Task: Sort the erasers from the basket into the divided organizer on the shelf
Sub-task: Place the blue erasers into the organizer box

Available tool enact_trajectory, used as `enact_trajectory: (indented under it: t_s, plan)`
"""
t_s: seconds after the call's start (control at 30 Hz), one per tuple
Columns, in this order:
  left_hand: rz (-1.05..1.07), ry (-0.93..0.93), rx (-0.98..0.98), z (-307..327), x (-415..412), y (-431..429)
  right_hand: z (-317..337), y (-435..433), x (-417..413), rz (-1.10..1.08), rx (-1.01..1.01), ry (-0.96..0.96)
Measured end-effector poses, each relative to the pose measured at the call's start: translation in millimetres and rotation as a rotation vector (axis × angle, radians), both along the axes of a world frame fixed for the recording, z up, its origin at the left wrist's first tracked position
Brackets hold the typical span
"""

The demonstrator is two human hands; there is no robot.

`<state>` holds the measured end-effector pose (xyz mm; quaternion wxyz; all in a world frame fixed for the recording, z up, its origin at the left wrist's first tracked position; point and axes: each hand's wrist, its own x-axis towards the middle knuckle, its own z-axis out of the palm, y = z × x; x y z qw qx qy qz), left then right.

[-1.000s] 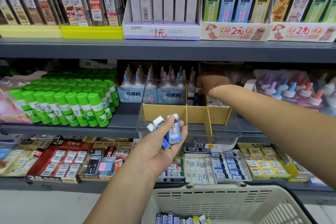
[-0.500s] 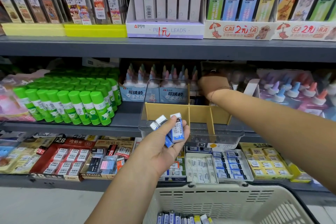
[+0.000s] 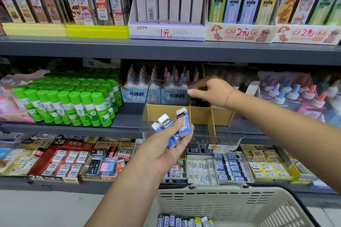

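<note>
My left hand [image 3: 162,153] is palm up in front of the shelf and grips three blue-and-white erasers [image 3: 182,121] that fan upward. Behind it, on the middle shelf, stands the clear plastic organizer [image 3: 221,134] with tan cardboard dividers [image 3: 166,114]. My right hand [image 3: 212,90] hovers over the organizer's rear compartments with the thumb pointing left and the fingers loosely curled downward. I see nothing in it. The beige basket [image 3: 212,202] sits at the bottom, with several more erasers [image 3: 177,220] inside.
Green glue sticks [image 3: 73,103] stand to the left of the organizer. Boxed glue bottles [image 3: 140,94] sit behind it, and more bottles [image 3: 295,94] to the right. Boxes of erasers [image 3: 221,167] fill the lower shelf. The upper shelf edge [image 3: 166,49] runs close above my right hand.
My right hand has come up out of the organizer's back compartments and shifted slightly left. My left hand still grips the three erasers in about the same place.
</note>
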<state>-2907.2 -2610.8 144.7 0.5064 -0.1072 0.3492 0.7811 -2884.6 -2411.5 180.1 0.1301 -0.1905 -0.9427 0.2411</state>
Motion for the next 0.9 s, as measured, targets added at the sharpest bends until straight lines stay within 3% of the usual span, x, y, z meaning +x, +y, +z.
enact_trajectory:
  t_s: [0.07, 0.13, 0.33, 0.47, 0.57, 0.77, 0.9]
  plan:
    - [0.019, 0.031, -0.030, -1.9, -0.8, 0.7, 2.2, -22.6, 14.3, 0.147, -0.486, -0.061]
    - [0.024, 0.071, -0.071, -3.9, -0.6, 1.8, -1.3, -29.8, 19.9, 0.193, -0.666, -0.138]
    - [0.033, 0.109, -0.116, -6.5, 1.8, 3.8, 2.7, -13.6, 18.1, 0.176, -0.794, -0.285]
    - [0.034, 0.049, -0.028, -4.7, -1.0, 0.5, 21.3, 14.9, 15.9, -0.041, -0.822, -0.091]
    - [0.045, 0.063, -0.041, -4.2, -0.3, 0.7, 30.9, 33.8, 12.6, -0.135, -0.557, -0.029]
    - [0.042, 0.052, -0.030, -2.0, 1.3, 2.3, 1.3, 30.3, -14.3, -0.164, 0.144, -0.223]
    - [0.048, 0.044, -0.029, -1.3, 1.7, 1.0, -16.1, 27.3, -26.7, -0.152, 0.305, -0.202]
